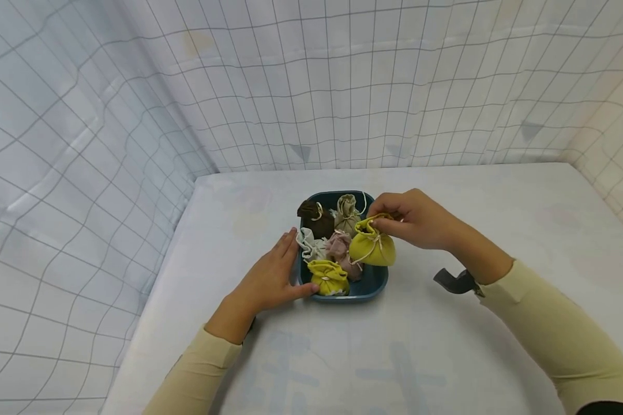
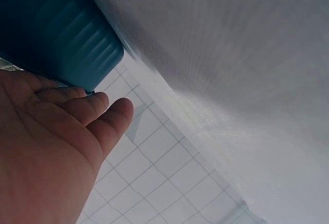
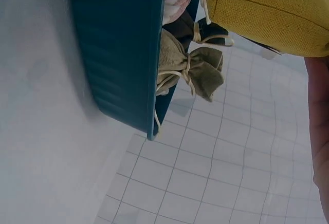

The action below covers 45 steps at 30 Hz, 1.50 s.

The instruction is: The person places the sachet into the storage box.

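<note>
My right hand (image 1: pixel 420 220) pinches a yellow drawstring pouch (image 1: pixel 372 246) by its gathered top, over the right side of a blue-green plastic basket (image 1: pixel 376 291). In the right wrist view the yellow pouch (image 3: pixel 272 13) hangs above the rim. My left hand (image 1: pixel 271 274) rests with straight fingers along the basket's left side, thumb at the near rim. Inside lie a dark brown pouch (image 1: pixel 316 222), an olive-beige pouch (image 1: pixel 347 213), a white pouch (image 1: pixel 311 245), pinkish pouches (image 1: pixel 338 246) and another yellow pouch (image 1: pixel 329 278).
The basket stands on a table covered in white cloth (image 1: pixel 249 213). White sheets with a dark grid (image 1: pixel 368 86) hang behind the table and at both sides. A dark curved strap (image 1: pixel 454 281) sticks out at the right wrist.
</note>
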Each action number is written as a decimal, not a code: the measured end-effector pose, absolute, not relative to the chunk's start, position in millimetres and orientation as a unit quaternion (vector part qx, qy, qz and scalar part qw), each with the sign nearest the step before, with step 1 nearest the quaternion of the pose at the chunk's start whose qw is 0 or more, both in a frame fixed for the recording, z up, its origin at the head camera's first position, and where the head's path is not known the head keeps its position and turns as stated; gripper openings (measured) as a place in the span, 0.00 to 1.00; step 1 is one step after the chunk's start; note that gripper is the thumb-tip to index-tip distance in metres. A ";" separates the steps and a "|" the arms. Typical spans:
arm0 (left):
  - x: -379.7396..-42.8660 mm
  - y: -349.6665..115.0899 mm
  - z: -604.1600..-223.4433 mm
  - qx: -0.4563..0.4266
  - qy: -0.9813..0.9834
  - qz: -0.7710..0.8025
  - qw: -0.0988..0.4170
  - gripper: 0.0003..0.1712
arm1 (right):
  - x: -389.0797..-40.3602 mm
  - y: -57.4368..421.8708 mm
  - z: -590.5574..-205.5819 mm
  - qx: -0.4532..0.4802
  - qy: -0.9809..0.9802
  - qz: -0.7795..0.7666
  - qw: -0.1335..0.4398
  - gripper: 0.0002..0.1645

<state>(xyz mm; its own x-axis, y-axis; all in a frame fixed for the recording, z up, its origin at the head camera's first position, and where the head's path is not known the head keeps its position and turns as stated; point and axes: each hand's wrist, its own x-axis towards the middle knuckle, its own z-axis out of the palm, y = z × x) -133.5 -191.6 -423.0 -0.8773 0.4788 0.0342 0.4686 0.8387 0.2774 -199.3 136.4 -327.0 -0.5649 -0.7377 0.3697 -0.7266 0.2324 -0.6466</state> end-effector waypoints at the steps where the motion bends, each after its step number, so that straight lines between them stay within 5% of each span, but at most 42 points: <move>1: -133.4 -191.6 -422.9 0.247 0.959 0.141 0.019 0.66 | -198.1 134.2 -327.0 -0.471 0.784 -0.405 0.015 0.08; 14: -133.7 -192.7 -423.1 0.250 0.958 0.140 0.019 0.67 | -192.7 107.6 -329.7 -0.520 0.773 -0.348 0.106 0.06; 22: -134.2 -192.4 -424.2 0.251 0.958 0.141 0.014 0.68 | -193.1 95.9 -338.2 -0.548 0.753 -0.345 0.118 0.11; 31: -133.1 -191.6 -422.4 0.248 0.957 0.147 0.016 0.67 | -193.1 91.6 -353.5 -0.529 0.770 -0.343 0.098 0.09; 45: -133.9 -192.0 -423.2 0.251 0.958 0.138 0.018 0.68 | -195.9 117.8 -377.2 -0.482 0.791 -0.348 0.142 0.05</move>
